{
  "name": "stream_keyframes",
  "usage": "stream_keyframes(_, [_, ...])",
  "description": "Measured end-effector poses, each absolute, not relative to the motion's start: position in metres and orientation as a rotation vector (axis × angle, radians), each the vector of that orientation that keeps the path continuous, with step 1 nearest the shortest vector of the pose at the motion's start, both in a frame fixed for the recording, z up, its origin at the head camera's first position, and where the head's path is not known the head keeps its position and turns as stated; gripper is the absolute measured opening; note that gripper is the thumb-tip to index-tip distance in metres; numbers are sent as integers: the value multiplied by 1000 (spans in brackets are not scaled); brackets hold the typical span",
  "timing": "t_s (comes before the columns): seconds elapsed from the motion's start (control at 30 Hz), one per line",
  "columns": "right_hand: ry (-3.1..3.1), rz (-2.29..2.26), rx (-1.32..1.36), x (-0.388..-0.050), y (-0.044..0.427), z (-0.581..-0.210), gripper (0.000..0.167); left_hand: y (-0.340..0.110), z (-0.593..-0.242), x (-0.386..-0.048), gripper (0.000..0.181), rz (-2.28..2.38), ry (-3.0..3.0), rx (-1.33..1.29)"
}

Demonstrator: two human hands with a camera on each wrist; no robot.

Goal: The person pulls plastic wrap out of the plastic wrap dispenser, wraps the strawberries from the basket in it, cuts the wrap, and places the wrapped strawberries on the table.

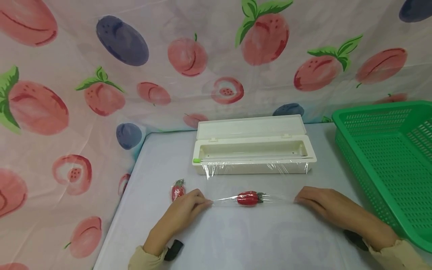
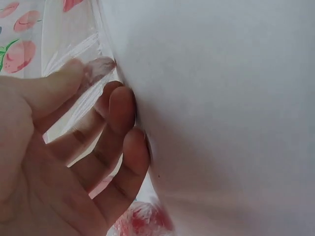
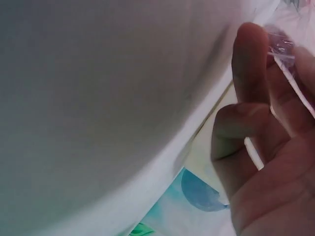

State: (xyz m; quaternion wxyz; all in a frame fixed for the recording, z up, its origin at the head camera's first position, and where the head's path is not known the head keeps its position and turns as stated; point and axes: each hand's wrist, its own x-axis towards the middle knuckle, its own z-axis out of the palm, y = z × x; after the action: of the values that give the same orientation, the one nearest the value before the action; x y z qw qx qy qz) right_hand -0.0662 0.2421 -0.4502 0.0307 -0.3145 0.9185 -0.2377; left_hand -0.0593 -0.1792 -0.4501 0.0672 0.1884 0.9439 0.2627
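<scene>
A red fruit with a green leafy top (image 1: 248, 198), perhaps a strawberry, lies on its side, wrapped in clear cling film (image 1: 225, 200). The film is drawn taut and twisted on both sides of it. At the film's left end, my left hand (image 1: 183, 210) pinches it between thumb and fingers; the left wrist view shows the bunched film (image 2: 100, 69) there. The other end is pinched by my right hand (image 1: 332, 210), with crumpled film (image 3: 281, 46) at the fingertips in the right wrist view. Just behind my left hand lies another wrapped red fruit (image 1: 177, 190).
Behind the hands stands a white cling film dispenser box (image 1: 254, 167) with its lid raised, a green slider (image 1: 197, 160) at its left end and film hanging over its front. A green perforated basket (image 1: 357, 172) is at the right. Fruit-patterned cloth (image 1: 202, 22) hangs behind the table.
</scene>
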Motion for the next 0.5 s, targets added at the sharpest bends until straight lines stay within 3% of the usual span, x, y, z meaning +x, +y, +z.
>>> stream_keyframes(0.23, [2797, -662, -713, -73, 234, -444, 16, -176, -451, -65, 16, 744, 2901, 507])
stream_keyframes(0.5, [2809, -710, -629, -78, 223, -443, 22, -167, -450, -74, 28, 758, 2865, 338])
